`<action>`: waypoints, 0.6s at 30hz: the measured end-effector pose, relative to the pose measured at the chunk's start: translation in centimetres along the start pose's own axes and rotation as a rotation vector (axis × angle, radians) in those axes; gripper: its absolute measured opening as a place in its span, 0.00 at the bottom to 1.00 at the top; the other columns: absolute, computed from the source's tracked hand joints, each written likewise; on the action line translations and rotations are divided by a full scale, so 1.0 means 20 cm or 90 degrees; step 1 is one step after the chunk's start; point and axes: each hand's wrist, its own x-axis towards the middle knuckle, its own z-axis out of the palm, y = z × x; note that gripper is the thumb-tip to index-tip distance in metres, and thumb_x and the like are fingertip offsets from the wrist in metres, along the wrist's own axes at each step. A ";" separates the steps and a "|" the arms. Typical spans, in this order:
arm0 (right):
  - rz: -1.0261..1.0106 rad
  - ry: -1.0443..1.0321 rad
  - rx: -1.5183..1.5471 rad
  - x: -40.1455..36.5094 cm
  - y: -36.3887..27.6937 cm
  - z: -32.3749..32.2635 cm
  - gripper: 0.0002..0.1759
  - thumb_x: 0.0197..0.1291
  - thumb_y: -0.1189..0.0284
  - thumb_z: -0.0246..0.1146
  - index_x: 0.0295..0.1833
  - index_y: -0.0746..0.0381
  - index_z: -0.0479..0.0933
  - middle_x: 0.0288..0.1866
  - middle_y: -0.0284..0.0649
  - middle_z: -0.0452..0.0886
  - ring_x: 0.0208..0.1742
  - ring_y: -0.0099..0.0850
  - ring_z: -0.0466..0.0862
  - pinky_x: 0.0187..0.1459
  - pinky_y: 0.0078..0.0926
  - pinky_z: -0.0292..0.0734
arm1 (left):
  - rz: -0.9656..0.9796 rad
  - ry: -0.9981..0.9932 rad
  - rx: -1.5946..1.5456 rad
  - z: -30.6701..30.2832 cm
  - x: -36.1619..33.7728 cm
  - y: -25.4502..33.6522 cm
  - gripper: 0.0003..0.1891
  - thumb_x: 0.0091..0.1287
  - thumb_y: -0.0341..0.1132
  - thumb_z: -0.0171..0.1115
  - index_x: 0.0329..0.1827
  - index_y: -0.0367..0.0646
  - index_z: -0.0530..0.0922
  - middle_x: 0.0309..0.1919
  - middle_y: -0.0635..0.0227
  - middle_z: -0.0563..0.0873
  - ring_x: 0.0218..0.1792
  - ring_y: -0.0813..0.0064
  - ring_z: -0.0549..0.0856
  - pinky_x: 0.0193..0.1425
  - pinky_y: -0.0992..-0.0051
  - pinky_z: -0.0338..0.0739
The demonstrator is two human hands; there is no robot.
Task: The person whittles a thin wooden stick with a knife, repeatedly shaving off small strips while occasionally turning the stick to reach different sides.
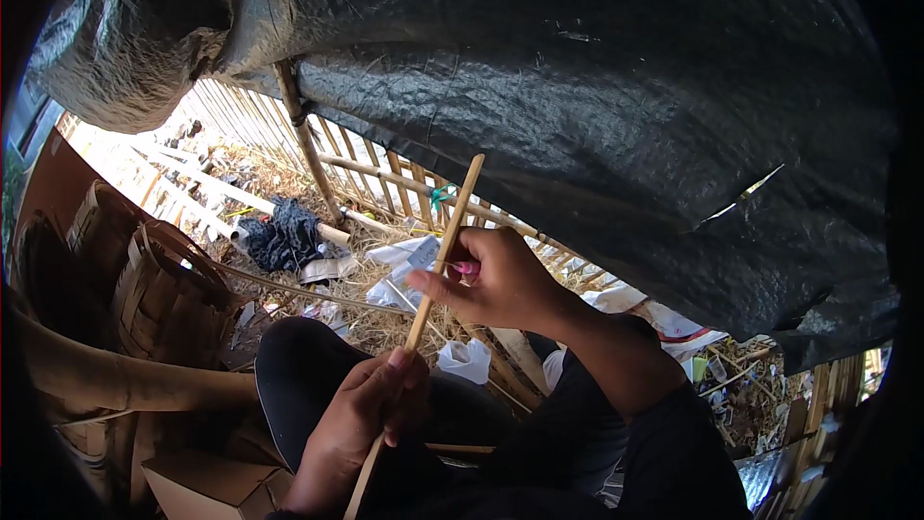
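A long, pale bamboo strip (445,248) slants up and away over my lap. My left hand (368,403) is closed around its lower part, with the thumb lying along it. My right hand (500,274) is closed on a pink-handled knife (466,268), the handle mostly hidden by the fingers. Beyond the strip, in line with the handle, shows a flat grey blade-like piece with dark marks. The right thumb reaches over to the strip's near side. My bent legs in dark trousers lie below both hands.
Woven bamboo baskets (159,279) stand at left beside a thick bamboo pole (144,380). A cardboard box (217,481) is at the lower left. Black plastic sheeting (616,87) hangs ahead, with a bamboo fence (371,159) behind. Dark cloth (284,234) and plastic scraps litter the straw-covered ground.
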 end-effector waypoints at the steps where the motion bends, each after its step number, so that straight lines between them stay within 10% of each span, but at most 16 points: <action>1: -0.063 -0.019 -0.135 -0.01 -0.01 -0.03 0.28 0.60 0.48 0.67 0.24 0.62 0.73 0.16 0.35 0.73 0.16 0.27 0.74 0.21 0.29 0.67 | -0.001 -0.002 -0.001 0.00 0.00 0.00 0.19 0.78 0.49 0.46 0.35 0.41 0.70 0.15 0.74 0.67 0.12 0.83 0.65 0.16 0.81 0.57; 10: -0.118 0.141 -0.176 -0.01 0.12 0.09 0.26 0.63 0.71 0.54 0.09 0.60 0.69 0.06 0.44 0.67 0.09 0.43 0.74 0.16 0.39 0.69 | 0.072 0.069 0.123 0.02 0.03 -0.02 0.23 0.77 0.56 0.46 0.30 0.48 0.66 0.15 0.80 0.61 0.12 0.87 0.58 0.15 0.81 0.51; 18: -0.197 0.172 -0.208 0.07 0.19 0.14 0.23 0.59 0.72 0.56 0.10 0.59 0.69 0.09 0.44 0.71 0.11 0.44 0.75 0.18 0.40 0.73 | 0.002 0.049 0.044 0.01 0.04 0.01 0.24 0.79 0.55 0.39 0.27 0.50 0.61 0.17 0.81 0.59 0.16 0.86 0.57 0.20 0.79 0.51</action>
